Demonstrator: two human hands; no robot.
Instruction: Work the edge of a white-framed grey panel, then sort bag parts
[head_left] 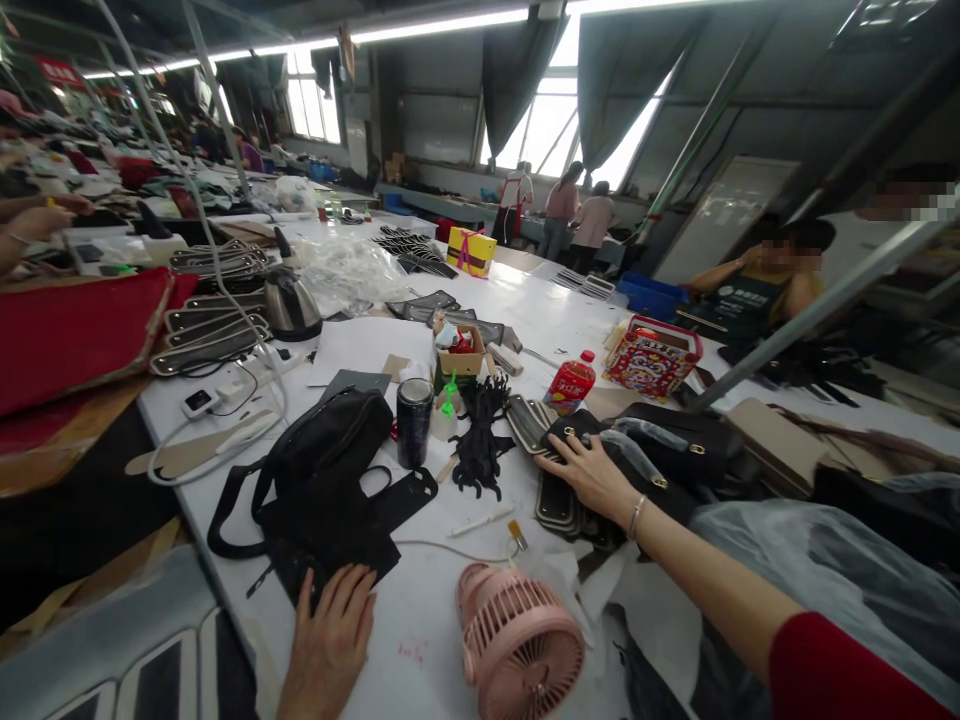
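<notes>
My open left hand [330,632] touches a black fabric bag [324,480], likely limp, best held by its strap [236,549]; my spread right hand [591,472], a gold-fitted black piece [579,423].

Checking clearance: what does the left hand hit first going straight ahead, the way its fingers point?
Most likely the black bag; the left hand seems right at its near edge, depth unclear.

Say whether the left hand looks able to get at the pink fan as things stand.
Probably yes: only white tabletop shows between the left hand and the pink fan to its right.
</notes>
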